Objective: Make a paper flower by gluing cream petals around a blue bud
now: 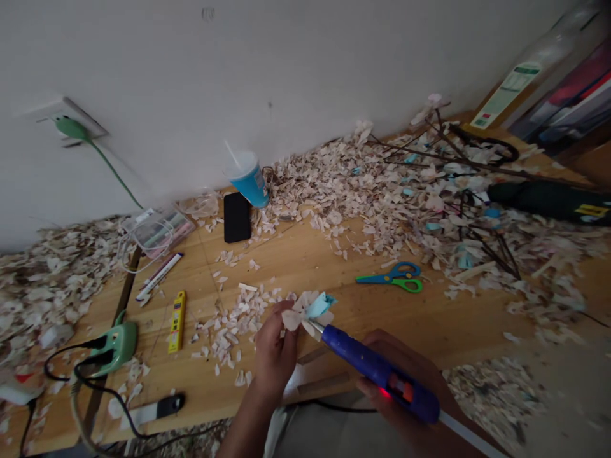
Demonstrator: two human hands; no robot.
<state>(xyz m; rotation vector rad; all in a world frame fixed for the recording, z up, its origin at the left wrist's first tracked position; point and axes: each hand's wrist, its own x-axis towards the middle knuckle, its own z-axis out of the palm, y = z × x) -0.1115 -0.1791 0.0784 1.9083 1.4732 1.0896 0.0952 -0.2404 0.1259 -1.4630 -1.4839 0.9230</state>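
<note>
My left hand [277,348] is closed in a pinch on a flower made of pale petals [296,313], with a light blue piece [319,305] at its centre. My right hand [398,381] is wrapped round a blue hot glue gun [370,366], whose nozzle touches or nearly touches the petals. A red light glows on the gun's side, and a white glue stick [470,434] comes out of its back end. Loose petals [233,324] lie on the wooden table left of my left hand. Beyond the glue gun are blue and green scissors [394,278].
Heaped petals [334,184] line the wall, with twigs [453,159] at the right. A blue cup [251,183] stands behind a black phone [237,217]. To the left are a yellow box [177,322], a green power strip [119,348] with cables, and a black-handled scraper [157,409].
</note>
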